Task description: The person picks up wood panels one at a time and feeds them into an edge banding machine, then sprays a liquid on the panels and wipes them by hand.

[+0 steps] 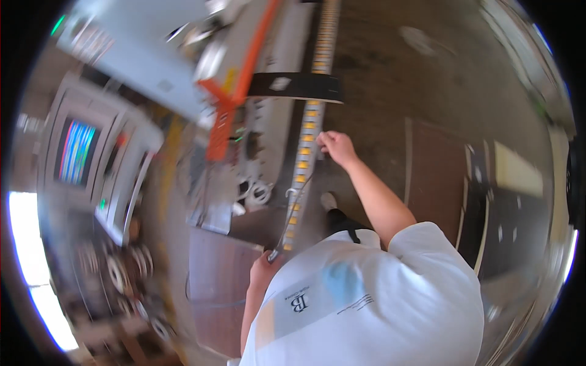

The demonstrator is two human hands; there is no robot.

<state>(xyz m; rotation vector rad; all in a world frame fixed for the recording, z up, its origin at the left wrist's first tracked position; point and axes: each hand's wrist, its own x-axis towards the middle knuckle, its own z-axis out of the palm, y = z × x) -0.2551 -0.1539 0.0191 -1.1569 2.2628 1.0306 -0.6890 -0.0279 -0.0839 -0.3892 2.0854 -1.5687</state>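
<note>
Along the rail (303, 163): the person (390, 299) stands beside the long, yellow-marked strip, which runs from the top edge down toward the waist.
Right hand (334, 146): reaches out to the rail's right edge, fingers curled close together; whether they pinch anything, one cannot tell.
Left hand (262, 268): bent near the rail's lower end, fingers closed around a small metal piece (273, 256).
Cord (287, 222): thin and dark, it seems to rise from the metal piece along the rail.
Work in hand: probably handling at the rail, one hand at its edge, the other minding the metal piece.
Next move: likely calls for a steady left hold and a slack, untangled cord.
Dark board (305, 88): lies across the rail, hiding a stretch of it.
Hard to see: the right fingertips, blurred; the metal piece, partly covered; the rail's far end, cut off.
</note>
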